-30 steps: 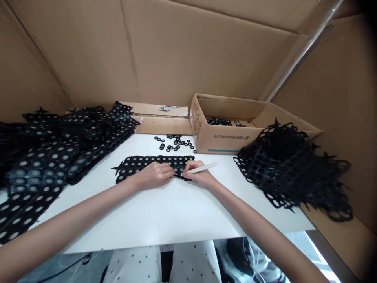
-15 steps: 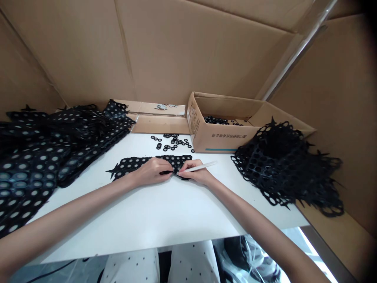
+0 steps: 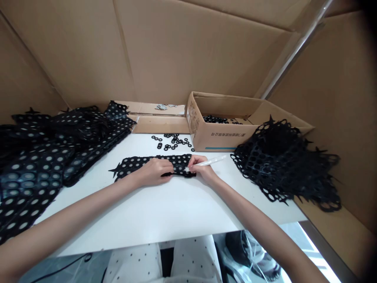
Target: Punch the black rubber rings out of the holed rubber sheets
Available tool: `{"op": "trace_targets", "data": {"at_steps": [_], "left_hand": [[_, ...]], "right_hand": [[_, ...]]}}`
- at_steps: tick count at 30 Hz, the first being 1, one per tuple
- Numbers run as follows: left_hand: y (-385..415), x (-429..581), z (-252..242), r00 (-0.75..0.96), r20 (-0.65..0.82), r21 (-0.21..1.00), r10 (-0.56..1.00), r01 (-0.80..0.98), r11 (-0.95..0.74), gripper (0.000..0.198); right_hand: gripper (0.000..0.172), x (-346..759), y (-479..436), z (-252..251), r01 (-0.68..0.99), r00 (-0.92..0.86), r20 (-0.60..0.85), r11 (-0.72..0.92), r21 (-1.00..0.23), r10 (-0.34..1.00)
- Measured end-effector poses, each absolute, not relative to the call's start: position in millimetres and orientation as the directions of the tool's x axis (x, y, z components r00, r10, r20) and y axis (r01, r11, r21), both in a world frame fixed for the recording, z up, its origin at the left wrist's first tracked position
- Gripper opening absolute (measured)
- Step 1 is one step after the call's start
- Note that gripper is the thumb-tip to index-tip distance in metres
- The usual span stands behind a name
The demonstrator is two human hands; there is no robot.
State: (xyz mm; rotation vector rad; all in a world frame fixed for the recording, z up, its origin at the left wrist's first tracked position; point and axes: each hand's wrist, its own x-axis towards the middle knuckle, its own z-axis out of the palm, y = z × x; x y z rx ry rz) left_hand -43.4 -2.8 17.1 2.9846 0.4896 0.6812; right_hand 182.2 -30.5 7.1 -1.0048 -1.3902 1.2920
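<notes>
A black rubber strip (image 3: 134,163) dotted with round grey-centred rings lies across the middle of the white table (image 3: 165,208). My left hand (image 3: 154,173) rests on the strip with its fingers curled, pressing it down. My right hand (image 3: 202,167) is closed round a thin white stick tool (image 3: 213,160), whose tip touches the strip's right end.
Several loose black rings (image 3: 173,142) lie behind the strip. An open cardboard box (image 3: 224,135) holding more rings stands at the back right. A heap of emptied black webbing (image 3: 285,161) sits to the right, and stacked full sheets (image 3: 44,157) fill the left. Cardboard walls (image 3: 176,51) surround the table.
My right hand has shifted slightly right and back along the strip, and the white tool now tilts up more. My left hand stays on the strip.
</notes>
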Motion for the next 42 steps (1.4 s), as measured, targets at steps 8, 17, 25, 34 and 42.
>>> {"op": "trace_targets", "data": {"at_steps": [8,17,25,34,42], "left_hand": [[-11,-29,15,0.841,0.446,-0.004,0.305,0.343,-0.939,0.018],[-9,-23,9,0.868,0.444,-0.062,0.221,0.276,-0.959,0.021],[-7,-20,11,0.887,0.417,-0.122,0.198,0.271,-0.955,0.023],[1,-16,15,0.816,0.517,0.085,0.258,0.252,-0.964,0.021],[1,-13,16,0.782,0.528,0.214,0.331,0.255,-0.943,0.020]], "right_hand": [[0.013,187,-48,13,0.078,-0.121,-0.012,-0.003,-0.997,0.993],[0.010,185,-49,-1,0.080,-0.083,0.095,0.102,-0.992,0.992],[0.008,183,-49,-2,0.095,-0.079,0.100,0.107,-0.990,0.992],[0.021,181,-47,-4,0.020,-0.101,0.059,0.062,-0.998,0.993],[0.025,180,-45,0,-0.017,-0.134,0.031,0.029,-0.999,0.991]]}}
